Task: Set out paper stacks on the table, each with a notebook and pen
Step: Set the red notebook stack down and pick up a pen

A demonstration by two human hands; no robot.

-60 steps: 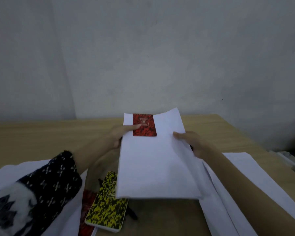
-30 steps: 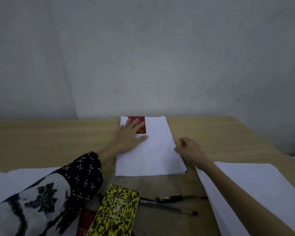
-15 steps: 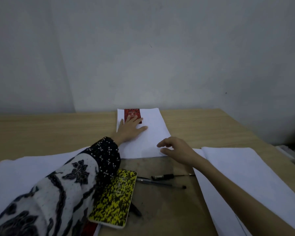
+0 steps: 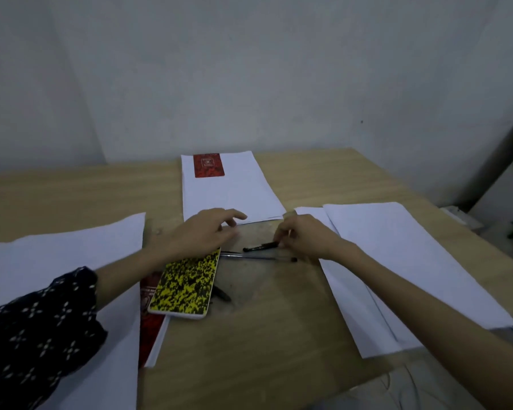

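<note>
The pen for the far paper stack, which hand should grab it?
Right. The right hand already has its fingers at the black pen, while the left hand hovers open beside the yellow notebook.

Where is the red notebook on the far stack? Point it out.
In the head view, the red notebook lies flat at the far left corner of the middle paper stack, near the wall, beyond both hands.

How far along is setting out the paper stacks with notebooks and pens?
Done: the far paper stack lies flat with a red notebook on it, but no pen.

In hand: the right hand has its fingers on a black pen; the left hand hovers open.

Left: the paper at left and right lacks notebooks and pens; the yellow notebook and a second pen wait.
</note>
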